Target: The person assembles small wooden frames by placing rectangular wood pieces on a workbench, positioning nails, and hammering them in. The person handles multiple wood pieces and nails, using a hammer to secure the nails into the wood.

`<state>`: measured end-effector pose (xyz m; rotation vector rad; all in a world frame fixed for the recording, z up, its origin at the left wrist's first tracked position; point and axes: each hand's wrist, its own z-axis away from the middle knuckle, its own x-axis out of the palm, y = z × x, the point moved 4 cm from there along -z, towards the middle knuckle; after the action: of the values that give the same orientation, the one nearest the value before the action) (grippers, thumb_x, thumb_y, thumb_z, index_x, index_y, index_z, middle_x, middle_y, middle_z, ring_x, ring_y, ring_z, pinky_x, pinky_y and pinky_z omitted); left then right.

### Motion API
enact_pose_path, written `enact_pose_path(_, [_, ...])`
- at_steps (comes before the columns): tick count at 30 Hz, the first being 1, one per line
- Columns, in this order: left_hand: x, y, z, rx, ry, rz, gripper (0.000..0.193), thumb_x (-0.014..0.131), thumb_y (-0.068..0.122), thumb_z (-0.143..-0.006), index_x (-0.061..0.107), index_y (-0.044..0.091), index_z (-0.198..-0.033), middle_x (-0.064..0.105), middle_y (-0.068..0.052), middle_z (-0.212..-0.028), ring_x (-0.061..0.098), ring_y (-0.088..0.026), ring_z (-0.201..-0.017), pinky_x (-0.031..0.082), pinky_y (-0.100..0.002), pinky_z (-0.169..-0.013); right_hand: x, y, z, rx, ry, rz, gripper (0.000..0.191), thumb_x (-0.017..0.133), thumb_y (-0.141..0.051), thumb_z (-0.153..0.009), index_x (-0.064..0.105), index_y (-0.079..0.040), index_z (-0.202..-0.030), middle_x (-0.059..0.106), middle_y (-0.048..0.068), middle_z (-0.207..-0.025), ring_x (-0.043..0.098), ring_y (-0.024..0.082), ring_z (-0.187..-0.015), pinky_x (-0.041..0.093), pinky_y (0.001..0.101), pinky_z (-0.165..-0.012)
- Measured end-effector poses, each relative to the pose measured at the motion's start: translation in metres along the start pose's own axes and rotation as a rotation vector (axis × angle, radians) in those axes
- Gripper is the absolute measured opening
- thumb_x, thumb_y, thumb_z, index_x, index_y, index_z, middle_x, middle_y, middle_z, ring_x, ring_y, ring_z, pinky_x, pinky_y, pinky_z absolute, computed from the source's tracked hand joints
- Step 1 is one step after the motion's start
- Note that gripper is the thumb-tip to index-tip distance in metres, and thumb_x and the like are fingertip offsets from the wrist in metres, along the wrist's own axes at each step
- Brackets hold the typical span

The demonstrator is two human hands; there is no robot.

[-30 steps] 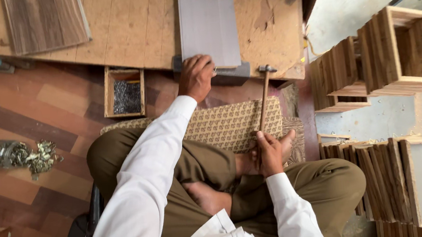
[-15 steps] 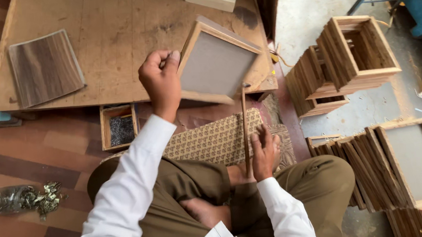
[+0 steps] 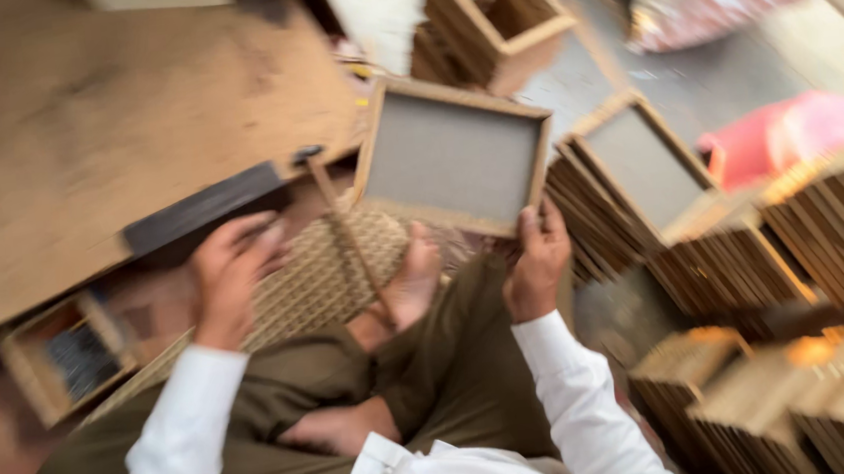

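The whole view is blurred by motion. My right hand (image 3: 538, 261) grips the lower edge of a wooden frame with a grey panel (image 3: 451, 154), held tilted above my crossed legs. My left hand (image 3: 230, 279) hovers with loosely bent fingers over a woven mat (image 3: 315, 280), close to a dark metal bar (image 3: 201, 210) at the edge of a wooden board (image 3: 102, 122). It holds nothing. A hammer (image 3: 347, 235) leans with its handle against my bare foot (image 3: 414, 283), with neither hand on it.
A small wooden box with dark contents (image 3: 62, 358) sits at lower left. Stacks of finished wooden frames (image 3: 793, 238) crowd the right side, with another grey-panelled frame (image 3: 643, 164) on top. An open wooden crate (image 3: 495, 11) stands behind, and a pink bag (image 3: 785, 133) lies at far right.
The frame has passed from my left hand to my right and moved rightward. My right hand let go of the hammer. My left hand dropped toward the mat. The view swung right.
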<state>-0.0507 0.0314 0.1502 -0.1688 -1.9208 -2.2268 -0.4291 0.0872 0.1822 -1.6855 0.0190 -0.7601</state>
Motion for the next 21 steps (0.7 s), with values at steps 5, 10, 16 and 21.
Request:
enact_pose_path(5, [-0.047,-0.032,0.016,0.009,0.072,-0.117,0.029,0.067,0.004,-0.100,0.064,-0.007,-0.127,0.072,-0.014,-0.111,0.072,-0.019,-0.095,0.060,-0.028,-0.079,-0.110,-0.063,-0.042,-0.206,0.372,0.176,0.037,0.053,-0.016,-0.107,0.049,-0.002,-0.141,0.070,0.013,-0.091,0.070,0.024,-0.063,0.059,0.0360,-0.055])
enact_pose_path(10, [-0.080,-0.063,0.017,-0.118,0.203,-0.039,0.020,0.065,0.005,-0.104,0.062,-0.004,-0.121,0.072,-0.012,-0.107,0.072,-0.020,-0.092,0.060,-0.030,-0.078,-0.176,-0.095,-0.072,-0.329,0.538,0.477,0.048,0.068,-0.011,-0.102,0.049,0.004,-0.144,0.065,0.016,-0.123,0.069,0.028,-0.103,0.059,0.0372,-0.087])
enact_pose_path(16, [-0.086,-0.077,0.008,-0.083,0.192,-0.031,0.020,0.066,0.005,-0.102,0.063,-0.004,-0.120,0.071,-0.011,-0.104,0.071,-0.018,-0.090,0.059,-0.030,-0.076,-0.152,-0.078,-0.025,-0.569,0.775,1.260,0.064,0.084,-0.011,-0.085,0.053,0.005,-0.139,0.049,0.027,-0.134,0.056,0.038,-0.116,0.052,0.0435,-0.094])
enact_pose_path(21, [-0.102,-0.096,-0.006,-0.063,0.216,0.003,0.019,0.068,0.005,-0.099,0.065,-0.002,-0.117,0.071,-0.009,-0.100,0.070,-0.016,-0.083,0.057,-0.028,-0.069,-0.087,-0.058,-0.048,-0.568,0.335,1.114,0.032,0.076,-0.013,-0.095,0.070,0.000,-0.124,0.067,0.019,-0.125,0.065,0.033,-0.112,0.052,0.0392,-0.100])
